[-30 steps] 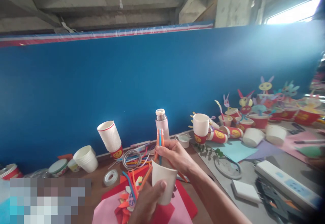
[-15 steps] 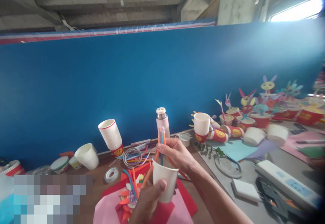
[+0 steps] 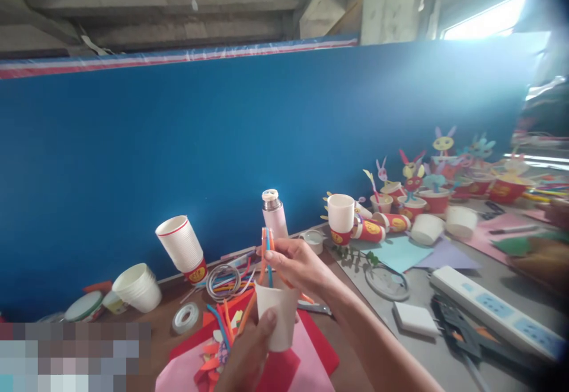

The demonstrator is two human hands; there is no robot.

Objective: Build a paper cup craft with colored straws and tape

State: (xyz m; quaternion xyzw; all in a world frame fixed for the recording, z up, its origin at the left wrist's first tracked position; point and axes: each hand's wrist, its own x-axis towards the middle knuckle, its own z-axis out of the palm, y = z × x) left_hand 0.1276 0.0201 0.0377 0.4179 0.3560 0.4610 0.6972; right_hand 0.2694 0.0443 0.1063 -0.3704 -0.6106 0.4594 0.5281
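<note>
My left hand [image 3: 249,347] grips a white paper cup [image 3: 278,318], thumb on its near side, mouth upward. Above the rim my right hand [image 3: 297,261] pinches a bundle of orange and blue pipe cleaners [image 3: 268,255]. They stand upright at the cup's mouth, and orange ones slant down outside the cup on both sides. Whether the blue one reaches into the cup I cannot tell. Below the hands lie pink paper [image 3: 182,365] and red paper [image 3: 317,338]. On these rests a paper figure [image 3: 208,359] with orange petals and a purple face, partly behind my left hand.
A pink thermos [image 3: 275,217] stands behind the hands. To the left are stacked cups [image 3: 180,244], a tape roll [image 3: 185,318] and coiled pipe cleaners [image 3: 222,279]. On the right lie a power strip [image 3: 491,306], a glue gun [image 3: 462,327], a white adapter [image 3: 415,319] and several decorated cups [image 3: 433,199].
The view has turned slightly right, so most things sit further left. Both hands keep their hold on the cup and the pipe cleaners. Scissors beside the cup show more.
</note>
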